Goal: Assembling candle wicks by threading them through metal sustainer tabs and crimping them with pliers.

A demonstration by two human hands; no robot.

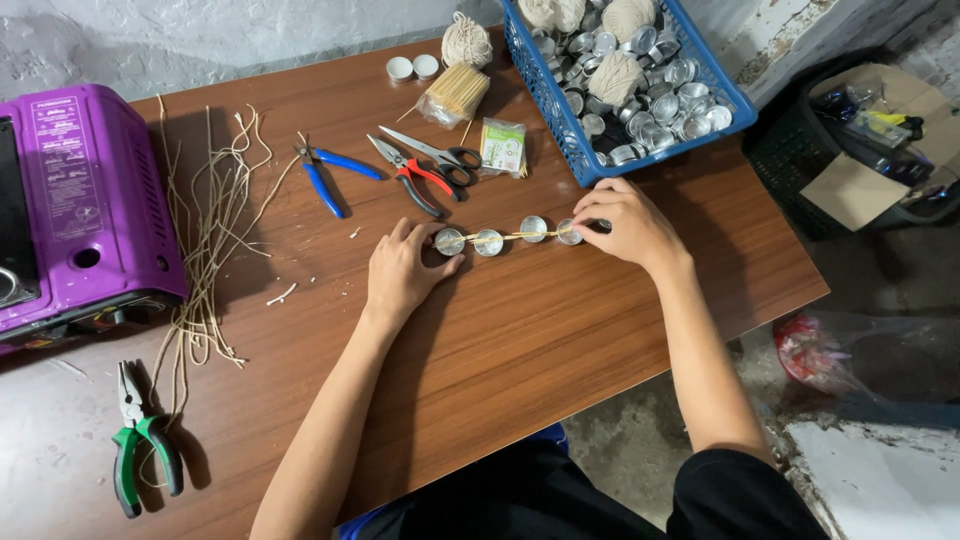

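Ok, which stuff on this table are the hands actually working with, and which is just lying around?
In hand:
left hand at the end cup
right hand at the other end
row of small metal cups
thin stick laid across them

Lying about:
blue pliers
red pliers
scissors
green pliers
loose wicks
purple stove
blue basket

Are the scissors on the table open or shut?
Open: the scissors' two blades spread apart in a narrow V, tips pointing toward the blue pliers.
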